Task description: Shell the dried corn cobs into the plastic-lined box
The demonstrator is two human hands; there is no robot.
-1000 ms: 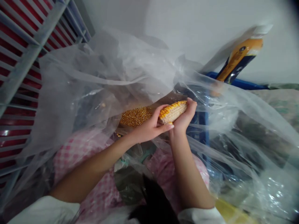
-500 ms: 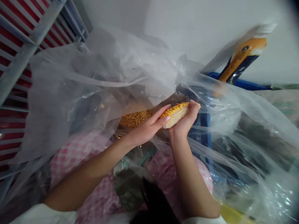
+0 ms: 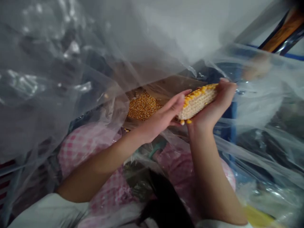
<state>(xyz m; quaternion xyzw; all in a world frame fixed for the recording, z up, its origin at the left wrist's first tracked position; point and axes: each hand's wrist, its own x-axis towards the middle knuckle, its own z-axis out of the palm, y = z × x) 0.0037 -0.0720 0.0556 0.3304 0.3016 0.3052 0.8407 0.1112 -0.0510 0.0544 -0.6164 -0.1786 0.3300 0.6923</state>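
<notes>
The person's left hand (image 3: pixel 161 117) is half open, its fingers stretched out nearly straight with the tips lying against the near side of a pale, mostly bare corn cob (image 3: pixel 197 102). Whether its thumb closes on the cob cannot be told from this view. The right hand (image 3: pixel 212 107) is closed firmly around the cob's far end, fingers curled over the top and palm underneath, gripping it.

The cob is held between the two hands, tilted, above a mound of loose golden corn kernels (image 3: pixel 142 106). A strip of yellow kernels runs along its upper edge, and a couple more sit at its lower edge, while the rest shows cream-coloured empty rows. The mound lies just beyond the left hand, on a brown surface (image 3: pixel 163 85) that may be cardboard, though the sheeting makes that hard to tell.

A large, crumpled sheet of clear plastic (image 3: pixel 59 69) billows around both arms and over the left side of the view. Below the forearms lies pink-and-white gingham cloth (image 3: pixel 87 147), and white sleeves (image 3: pixel 47 212) show at the bottom edge. A lock of dark hair (image 3: pixel 163 199) hangs into the lower middle. To the right of the right hand stands a blue frame (image 3: pixel 229 126), and an orange-and-navy package (image 3: pixel 282 33) sits at the top right corner.
</notes>
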